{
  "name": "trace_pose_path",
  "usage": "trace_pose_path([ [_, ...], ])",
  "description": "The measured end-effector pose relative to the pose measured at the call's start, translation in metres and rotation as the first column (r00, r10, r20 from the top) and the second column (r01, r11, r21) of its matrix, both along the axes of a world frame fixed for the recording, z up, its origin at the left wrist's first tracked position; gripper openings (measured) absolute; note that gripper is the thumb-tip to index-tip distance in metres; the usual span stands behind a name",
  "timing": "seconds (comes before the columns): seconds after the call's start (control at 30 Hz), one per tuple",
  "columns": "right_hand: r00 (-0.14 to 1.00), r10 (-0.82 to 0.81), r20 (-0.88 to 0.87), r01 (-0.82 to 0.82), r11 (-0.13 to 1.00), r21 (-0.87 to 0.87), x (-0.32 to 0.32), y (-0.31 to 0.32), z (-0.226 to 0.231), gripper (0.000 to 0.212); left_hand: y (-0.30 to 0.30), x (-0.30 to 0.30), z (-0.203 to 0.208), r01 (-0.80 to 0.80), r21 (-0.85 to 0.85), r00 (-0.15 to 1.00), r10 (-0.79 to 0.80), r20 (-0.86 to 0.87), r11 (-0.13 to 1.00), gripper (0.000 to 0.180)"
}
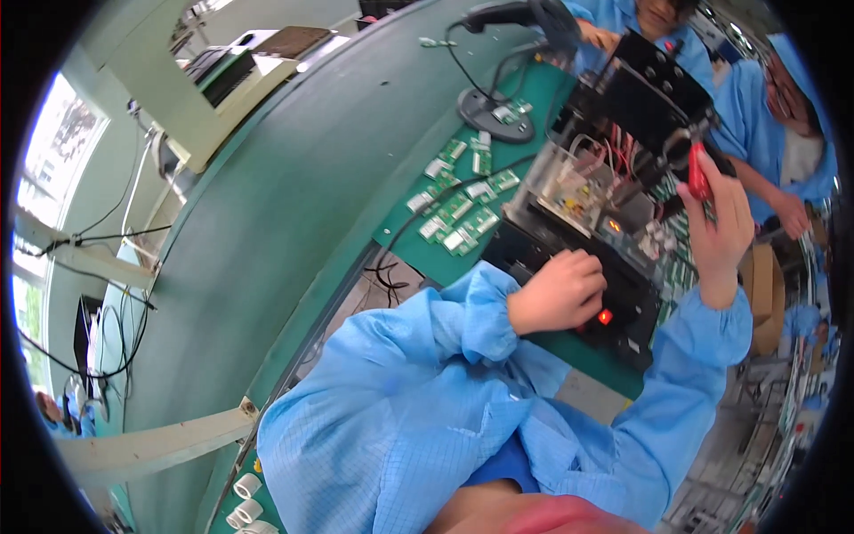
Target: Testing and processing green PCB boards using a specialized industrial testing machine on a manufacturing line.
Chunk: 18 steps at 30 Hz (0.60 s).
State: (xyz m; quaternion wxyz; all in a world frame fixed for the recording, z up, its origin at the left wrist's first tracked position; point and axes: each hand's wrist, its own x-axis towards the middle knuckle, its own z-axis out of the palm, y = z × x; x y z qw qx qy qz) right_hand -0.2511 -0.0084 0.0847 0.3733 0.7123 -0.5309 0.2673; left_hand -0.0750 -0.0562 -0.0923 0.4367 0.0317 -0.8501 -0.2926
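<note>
In front of me stands a black test fixture (642, 89) with a raised black upper block, a clear housing and red and white wires inside. My right hand (722, 222) is closed around the red handle (697, 171) of what looks like a toggle clamp at the fixture's right side. My left hand (560, 292) rests with curled fingers over the fixture's black base (525, 252); whatever its fingers may hold is hidden. Just right of that hand a red light (606, 317) glows on the base.
Several small green circuit boards (455, 209) lie left of the fixture on the green mat. Behind them is a round grey stand (498, 120) with a handheld scanner (511, 13). Two co-workers in blue (756, 116) are across the bench. A cardboard box (763, 285) stands at right.
</note>
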Motion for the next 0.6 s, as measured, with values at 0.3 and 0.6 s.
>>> trace_pose_path([
  [0.3,0.972,0.155,-0.175,-0.170,0.982,-0.077,-0.014,-0.015,0.012,0.044,-0.007,0.004,-0.003,0.008,0.060,0.998,-0.004,-0.063,0.998,0.009],
  [0.6,0.959,0.196,-0.206,-0.218,0.972,-0.090,-0.019,-0.017,0.014,0.036,-0.002,-0.006,-0.001,-0.047,0.052,0.998,0.050,-0.047,0.998,0.008],
])
